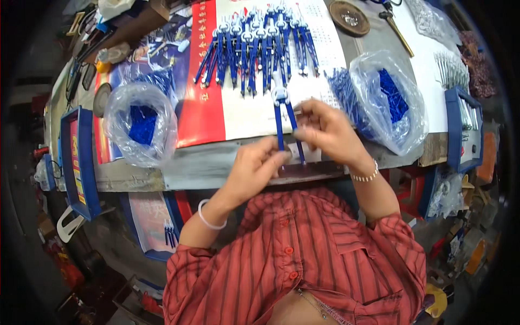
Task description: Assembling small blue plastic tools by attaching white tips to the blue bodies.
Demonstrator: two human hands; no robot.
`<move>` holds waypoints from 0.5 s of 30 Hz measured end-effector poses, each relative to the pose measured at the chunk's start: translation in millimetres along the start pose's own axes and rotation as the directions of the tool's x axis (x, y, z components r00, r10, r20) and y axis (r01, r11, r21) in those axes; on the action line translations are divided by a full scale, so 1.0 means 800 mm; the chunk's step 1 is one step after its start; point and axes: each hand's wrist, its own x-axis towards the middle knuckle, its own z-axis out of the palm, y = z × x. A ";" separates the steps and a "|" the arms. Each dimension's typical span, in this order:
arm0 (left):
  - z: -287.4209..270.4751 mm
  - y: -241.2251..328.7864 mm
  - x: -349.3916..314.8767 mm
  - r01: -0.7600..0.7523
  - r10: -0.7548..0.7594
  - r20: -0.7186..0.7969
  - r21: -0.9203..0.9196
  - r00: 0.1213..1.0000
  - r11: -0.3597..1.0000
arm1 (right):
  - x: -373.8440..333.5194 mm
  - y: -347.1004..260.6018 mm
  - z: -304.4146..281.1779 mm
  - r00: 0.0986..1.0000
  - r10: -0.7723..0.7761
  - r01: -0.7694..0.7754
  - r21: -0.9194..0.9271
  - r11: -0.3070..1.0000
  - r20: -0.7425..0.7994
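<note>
A drawing compass (279,116) with blue legs and a pale head stands in front of me at the table's near edge, its legs a little apart. My left hand (255,169) is closed, with thumb and fingers pinched at the lower part of the left leg. My right hand (326,131) has its fingers curled round the right leg from the side. Fine detail at the fingertips and leg ends is blurred. Just beyond, a dense group of similar blue compasses (254,46) lies with heads away from me and legs toward me.
Clear plastic bags of blue parts stand at left (142,127) and right (391,100), loose blue pieces (346,97) beside the right one. A round brown dish (349,18) and a hammer (398,30) lie at the back right. Blue trays (81,162) flank the table (216,173).
</note>
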 end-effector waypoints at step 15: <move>0.022 0.018 -0.051 0.228 -0.148 0.330 -0.219 0.932 0.949 | -0.106 0.024 0.022 0.968 0.190 -0.239 0.373 0.897 0.164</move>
